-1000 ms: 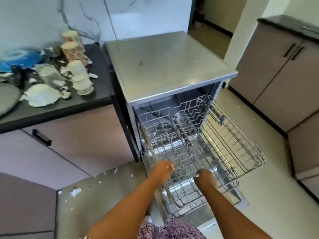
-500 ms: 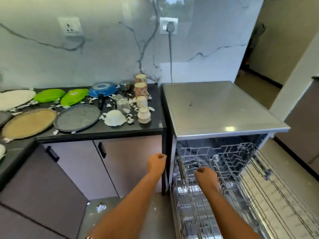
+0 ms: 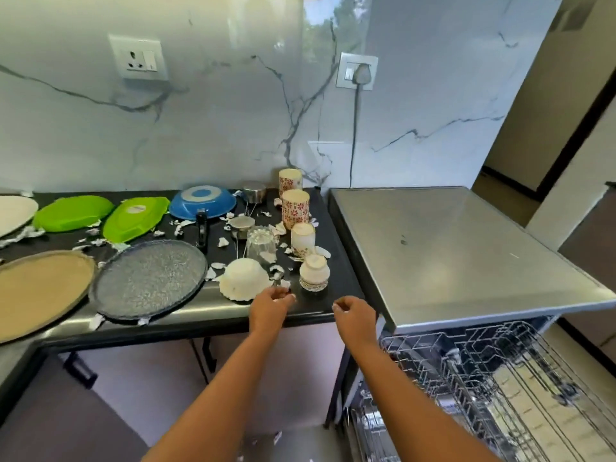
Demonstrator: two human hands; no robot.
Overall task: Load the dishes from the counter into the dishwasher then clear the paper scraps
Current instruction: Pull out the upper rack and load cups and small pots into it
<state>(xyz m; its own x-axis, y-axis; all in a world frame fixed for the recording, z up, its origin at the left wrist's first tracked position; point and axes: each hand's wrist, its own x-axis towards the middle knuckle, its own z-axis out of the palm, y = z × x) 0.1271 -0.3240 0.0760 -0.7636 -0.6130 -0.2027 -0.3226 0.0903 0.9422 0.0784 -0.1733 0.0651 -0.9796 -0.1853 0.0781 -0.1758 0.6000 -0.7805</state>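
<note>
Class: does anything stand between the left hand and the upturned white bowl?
Nothing visible does. The left hand is at the near rim of the white bowl; paper scraps lie beside them, not between.

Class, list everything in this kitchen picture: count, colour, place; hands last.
plate: one, white, counter far left
green plates: two, green, counter back
frying pan: one, blue, upturned, counter back
round trays: two, tan and grey, counter front
bowl: one, white, upturned, counter front
glass tumbler: one, clear, behind bowl
steel cups: two, silver, near pan
floral cups: two, red-patterned, counter right
pale cups: two, white, right front
paper scraps: many, white, across counter
dishwasher: one, steel, right of counter, rack out
sockets: two, white, wall
left hand: one, near bowl, empty
right hand: one, empty, counter edge
</note>
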